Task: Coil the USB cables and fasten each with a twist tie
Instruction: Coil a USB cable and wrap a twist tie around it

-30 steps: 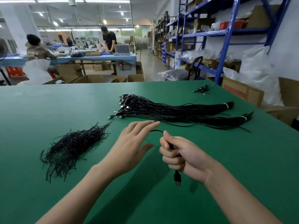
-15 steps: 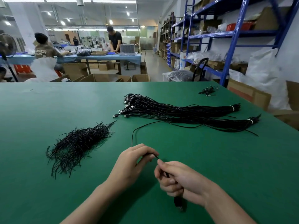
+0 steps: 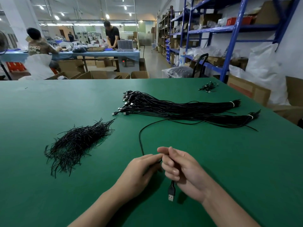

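Note:
One black USB cable (image 3: 140,136) runs from the big bundle to my hands over the green table (image 3: 229,161). My right hand (image 3: 182,167) grips it in curled fingers, and its USB plug (image 3: 171,192) hangs below the fist. My left hand (image 3: 141,169) pinches the same cable just left of the right hand. Two tied bundles of black USB cables (image 3: 188,108) lie beyond the hands. A loose heap of black twist ties (image 3: 77,143) lies to the left.
A small cluster of coiled cables (image 3: 208,87) lies near the table's far right corner. Cardboard boxes (image 3: 247,90) and blue shelving (image 3: 232,38) stand to the right. Two people work at a blue table (image 3: 98,54) behind.
My left hand went from open above the table to pinching the cable beside my right hand. A length of cable has been drawn out of the bundle into a curve.

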A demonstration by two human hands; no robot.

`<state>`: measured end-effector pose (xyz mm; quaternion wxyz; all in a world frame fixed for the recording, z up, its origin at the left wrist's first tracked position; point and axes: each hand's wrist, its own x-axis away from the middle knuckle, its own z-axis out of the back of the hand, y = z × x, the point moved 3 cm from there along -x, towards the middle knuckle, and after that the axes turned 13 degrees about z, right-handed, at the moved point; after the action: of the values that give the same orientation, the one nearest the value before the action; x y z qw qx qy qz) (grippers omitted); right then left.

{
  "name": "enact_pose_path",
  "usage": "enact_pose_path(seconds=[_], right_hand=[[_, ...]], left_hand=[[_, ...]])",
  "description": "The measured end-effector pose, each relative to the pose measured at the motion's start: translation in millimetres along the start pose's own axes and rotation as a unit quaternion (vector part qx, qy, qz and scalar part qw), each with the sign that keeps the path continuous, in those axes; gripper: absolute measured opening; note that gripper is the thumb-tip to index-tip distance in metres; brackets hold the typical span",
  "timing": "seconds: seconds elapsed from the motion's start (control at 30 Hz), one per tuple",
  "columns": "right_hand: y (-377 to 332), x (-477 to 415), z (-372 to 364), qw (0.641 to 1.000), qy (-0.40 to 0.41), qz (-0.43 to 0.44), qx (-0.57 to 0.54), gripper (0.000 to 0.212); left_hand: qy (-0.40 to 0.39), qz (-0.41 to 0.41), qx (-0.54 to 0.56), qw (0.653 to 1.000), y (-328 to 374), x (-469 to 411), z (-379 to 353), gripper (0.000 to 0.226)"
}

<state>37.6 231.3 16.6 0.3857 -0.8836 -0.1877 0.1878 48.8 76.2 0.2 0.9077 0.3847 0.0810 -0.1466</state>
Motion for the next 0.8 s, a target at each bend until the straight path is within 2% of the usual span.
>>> enact_pose_path(seconds=[0.07, 0.17, 0.3, 0.43, 0.57, 0.67, 0.7, 0.73, 0.8], right_hand=[[-1.6, -1.8, -0.3, 0.999, 0.040, 0.034, 0.006, 0.032], [-10.3, -4.4, 2.1, 0.988, 0.103, 0.109, 0.045, 0.031], [-19.9, -5.4, 5.2, 0.958, 0.113, 0.199, 0.176, 0.035], [-21.5, -4.3, 8.0, 0.884, 0.097, 0.248, 0.383, 0.031], [-14.1, -1.8, 11.4, 0.797, 0.053, 0.208, 0.564, 0.028], [-12.5, 1.2, 10.9, 0.738, 0.004, 0.177, 0.651, 0.045], [-12.3, 2.3, 9.7, 0.739, -0.011, 0.165, 0.653, 0.051], [-12.0, 3.2, 8.3, 0.762, -0.022, 0.149, 0.629, 0.056], [-11.1, 3.9, 4.0, 0.832, -0.046, 0.103, 0.542, 0.066]], left_hand=[[-0.021, -0.011, -0.032, 0.999, 3.1, 0.8, -2.9, 0.015], [-0.015, -0.030, -0.061, 0.998, 8.6, 1.6, -5.2, 0.025], [-0.004, -0.067, -0.093, 0.993, 22.1, 5.3, -6.0, 0.028], [0.032, -0.114, -0.147, 0.982, 31.5, 8.6, -0.7, 0.031], [0.116, -0.165, -0.185, 0.962, 34.3, 6.7, 11.6, 0.023], [0.166, -0.152, -0.111, 0.968, 32.8, 7.9, 20.8, 0.011], [0.184, -0.139, -0.073, 0.970, 33.1, 8.1, 23.9, 0.010], [0.198, -0.128, -0.039, 0.971, 33.6, 7.8, 26.5, 0.011], [0.205, -0.109, 0.021, 0.973, 33.4, 6.1, 31.0, 0.010]])
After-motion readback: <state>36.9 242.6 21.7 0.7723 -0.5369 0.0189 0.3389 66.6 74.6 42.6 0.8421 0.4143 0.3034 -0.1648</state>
